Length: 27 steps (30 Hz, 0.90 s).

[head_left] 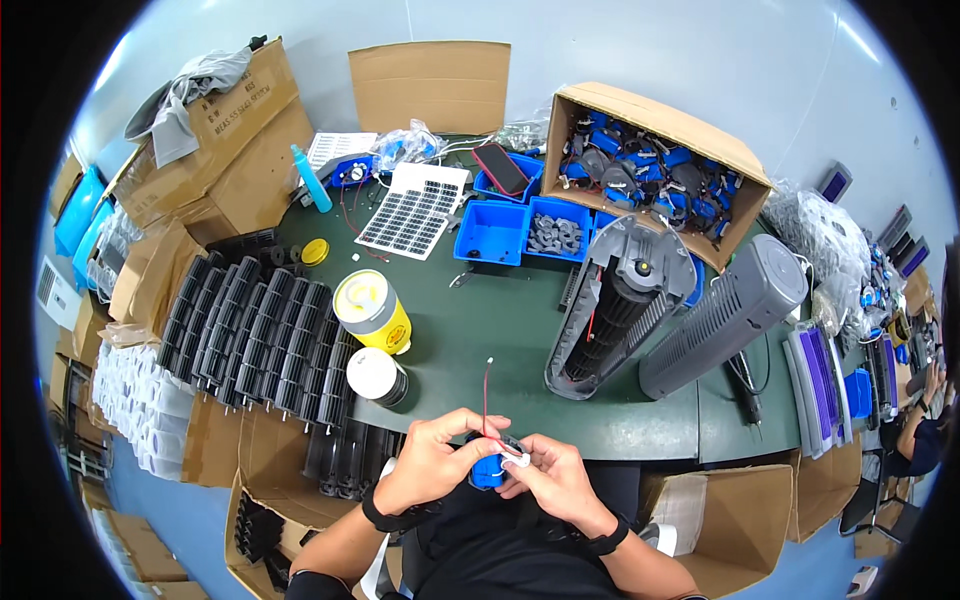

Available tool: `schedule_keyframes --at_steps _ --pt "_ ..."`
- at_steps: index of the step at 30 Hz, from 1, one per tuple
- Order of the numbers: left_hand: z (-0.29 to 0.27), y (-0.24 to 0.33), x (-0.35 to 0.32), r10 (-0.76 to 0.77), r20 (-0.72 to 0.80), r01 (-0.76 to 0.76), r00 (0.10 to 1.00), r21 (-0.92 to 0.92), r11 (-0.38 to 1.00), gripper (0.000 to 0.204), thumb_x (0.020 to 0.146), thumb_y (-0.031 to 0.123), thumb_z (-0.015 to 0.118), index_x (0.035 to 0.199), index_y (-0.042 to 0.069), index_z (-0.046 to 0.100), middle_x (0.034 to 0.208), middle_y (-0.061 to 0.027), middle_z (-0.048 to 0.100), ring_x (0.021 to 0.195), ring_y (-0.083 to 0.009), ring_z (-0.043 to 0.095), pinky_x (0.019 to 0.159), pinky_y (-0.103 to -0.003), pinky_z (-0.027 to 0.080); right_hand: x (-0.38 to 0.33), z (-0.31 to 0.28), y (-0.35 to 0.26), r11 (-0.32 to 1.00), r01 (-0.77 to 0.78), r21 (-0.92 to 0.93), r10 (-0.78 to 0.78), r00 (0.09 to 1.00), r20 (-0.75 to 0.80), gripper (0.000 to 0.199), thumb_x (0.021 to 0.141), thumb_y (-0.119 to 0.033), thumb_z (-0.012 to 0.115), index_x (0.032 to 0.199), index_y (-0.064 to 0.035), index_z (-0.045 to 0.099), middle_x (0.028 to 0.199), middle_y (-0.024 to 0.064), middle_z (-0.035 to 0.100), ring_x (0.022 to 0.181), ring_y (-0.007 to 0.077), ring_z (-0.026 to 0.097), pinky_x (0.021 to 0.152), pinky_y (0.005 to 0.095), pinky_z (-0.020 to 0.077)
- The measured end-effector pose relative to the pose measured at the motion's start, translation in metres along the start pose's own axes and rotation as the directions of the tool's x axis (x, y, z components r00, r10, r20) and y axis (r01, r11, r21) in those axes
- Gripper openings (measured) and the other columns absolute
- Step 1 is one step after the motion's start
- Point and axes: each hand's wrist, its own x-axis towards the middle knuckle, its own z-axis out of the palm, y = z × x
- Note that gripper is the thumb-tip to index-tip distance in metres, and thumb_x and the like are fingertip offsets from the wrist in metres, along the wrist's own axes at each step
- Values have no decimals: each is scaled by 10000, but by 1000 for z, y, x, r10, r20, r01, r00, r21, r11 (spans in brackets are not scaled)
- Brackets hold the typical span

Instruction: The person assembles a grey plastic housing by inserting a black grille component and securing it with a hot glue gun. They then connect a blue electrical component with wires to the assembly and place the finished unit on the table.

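In front of my body, just off the table's front edge, both hands hold a small blue motor (487, 473) between them. My left hand (437, 462) pinches the thin red wire (486, 390) at the motor's top, and the wire's free end stands up with a small pale tip. My right hand (556, 480) is closed on the motor's other side, thumb against a white piece (516, 459). The fingers hide much of the motor. Nearest my left hand are a black-and-white round tub (376, 375) and a yellow-and-grey canister (372, 308).
Black fan rollers (262, 335) lie stacked at left. On the green table (470, 330) stand an opened grey tower housing (620, 310) and a closed one (725, 315). Blue bins (490, 232) and a carton of motors (660, 110) lie behind. A screwdriver (745, 390) rests at right.
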Motion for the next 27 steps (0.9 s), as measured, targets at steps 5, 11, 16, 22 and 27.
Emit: schedule_keyframes --at_steps 5,11,16,22,27 --pt "22 -6 1 154 -236 -156 959 13 988 102 963 49 771 926 -26 711 1028 -172 807 984 -196 760 885 -350 603 0 1 -1 999 39 0 -39 998 -46 206 1051 -135 676 1081 66 638 932 147 750 800 190 766 707 325 654" --pt "46 -7 4 -1 -557 -90 831 -136 987 143 1005 68 731 928 -53 719 1050 -184 803 896 -131 727 787 -292 582 3 19 2 975 208 -83 -223 933 -282 176 1012 -87 729 1026 66 644 911 133 763 818 151 759 732 295 640" --pt "48 -11 -2 -20 -581 -105 813 -181 978 157 1047 73 679 925 -26 673 1082 -169 788 837 -71 675 758 -244 549 0 29 4 932 322 -165 -360 873 -330 132 1005 -25 715 1041 76 637 934 142 767 830 148 757 756 300 639" --pt "43 -20 -10 -229 -432 -81 872 -588 805 117 1022 78 722 990 19 627 1121 -177 767 933 -116 699 822 -273 577 -2 26 6 933 360 3 -350 908 -232 123 1024 9 656 1106 90 613 976 178 757 846 228 775 784 362 664" --pt "33 -13 -7 -282 -159 78 946 -732 677 337 1092 267 604 1296 -1 595 1304 -188 703 1094 -185 698 938 -320 571 -4 22 3 937 274 219 -253 960 -118 247 1068 -79 582 1218 116 590 1083 254 728 909 355 781 829 483 685"
